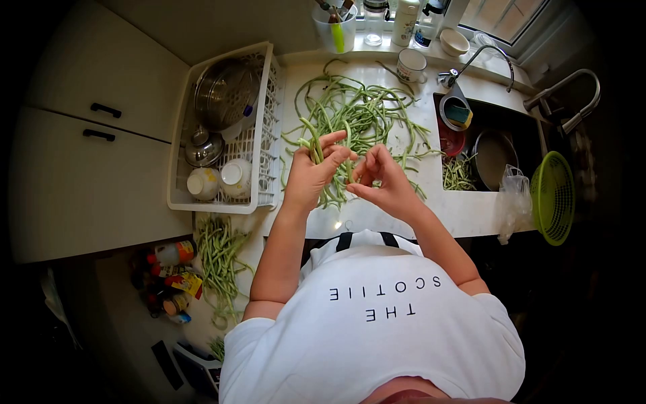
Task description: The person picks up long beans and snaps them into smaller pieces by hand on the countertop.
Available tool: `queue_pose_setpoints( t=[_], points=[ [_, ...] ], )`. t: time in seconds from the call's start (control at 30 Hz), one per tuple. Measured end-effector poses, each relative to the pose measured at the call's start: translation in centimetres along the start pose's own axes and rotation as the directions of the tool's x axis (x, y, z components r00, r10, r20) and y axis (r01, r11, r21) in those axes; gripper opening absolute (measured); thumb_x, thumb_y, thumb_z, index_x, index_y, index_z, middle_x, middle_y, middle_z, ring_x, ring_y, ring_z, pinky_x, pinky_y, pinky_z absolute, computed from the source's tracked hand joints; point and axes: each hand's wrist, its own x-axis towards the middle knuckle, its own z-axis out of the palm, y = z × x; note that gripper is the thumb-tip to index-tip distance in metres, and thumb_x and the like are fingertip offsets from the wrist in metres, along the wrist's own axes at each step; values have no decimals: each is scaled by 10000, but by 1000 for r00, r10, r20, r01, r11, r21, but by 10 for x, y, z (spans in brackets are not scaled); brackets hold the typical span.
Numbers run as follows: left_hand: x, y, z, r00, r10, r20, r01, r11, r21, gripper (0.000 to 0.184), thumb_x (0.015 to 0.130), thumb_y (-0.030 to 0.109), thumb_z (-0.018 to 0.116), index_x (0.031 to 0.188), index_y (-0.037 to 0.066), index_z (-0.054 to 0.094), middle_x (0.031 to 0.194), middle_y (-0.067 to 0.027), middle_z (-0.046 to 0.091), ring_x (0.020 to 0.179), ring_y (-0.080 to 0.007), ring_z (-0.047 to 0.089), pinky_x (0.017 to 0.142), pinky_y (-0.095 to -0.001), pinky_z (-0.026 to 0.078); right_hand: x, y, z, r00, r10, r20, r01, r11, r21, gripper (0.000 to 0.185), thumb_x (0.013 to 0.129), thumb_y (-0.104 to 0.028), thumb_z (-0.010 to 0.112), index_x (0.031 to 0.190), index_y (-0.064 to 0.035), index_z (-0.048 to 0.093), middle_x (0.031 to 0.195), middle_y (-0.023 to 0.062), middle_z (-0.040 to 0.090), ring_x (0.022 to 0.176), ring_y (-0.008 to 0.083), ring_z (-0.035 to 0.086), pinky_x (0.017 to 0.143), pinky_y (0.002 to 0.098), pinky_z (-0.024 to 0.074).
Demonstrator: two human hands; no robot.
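Long green beans (pixel 363 111) lie in a loose, tangled pile on the white countertop in front of me. My left hand (pixel 313 176) is closed around several of the beans, whose ends stick up past the thumb and fingers. Close on its right, my right hand (pixel 385 183) pinches the lower end of a green bean between thumb and fingertips. That bean runs up beside the left fingers. Both hands are above the near part of the pile, which they partly hide.
A white dish rack (pixel 269 135) with pots and bowls stands left. More beans (pixel 222 266) lie below it, beside bottles and packets (pixel 176 276). At right, the sink (pixel 494 111) holds a pan and bean pieces (pixel 457 174); a green basket (pixel 553 198) and plastic bag (pixel 515 202) are nearby. A mug (pixel 411 65) stands behind.
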Motion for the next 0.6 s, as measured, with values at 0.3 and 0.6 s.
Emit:
queue_pose_setpoints(
  t=[0.3, 0.6],
  points=[
    [7, 16, -1, 977, 169, -127, -182, 978, -105, 284, 930, 141, 665, 1160, -22, 634, 844, -47, 675, 523, -4, 375, 450, -179, 252, -5, -20, -18, 978, 160, 136, -197, 924, 328, 408, 1061, -254, 362, 1367, 11, 406, 898, 81, 650, 735, 120, 595, 729, 255, 483],
    [9, 15, -3, 974, 192, -119, -206, 971, -124, 265, 939, 122, 652, 1157, -27, 630, 858, -60, 683, 511, -4, 364, 442, -179, 242, -7, -22, -19, 945, 190, 268, -285, 879, 382, 401, 1045, -228, 362, 1304, 37, 516, 917, 77, 659, 721, 111, 561, 707, 233, 457]
  ],
)
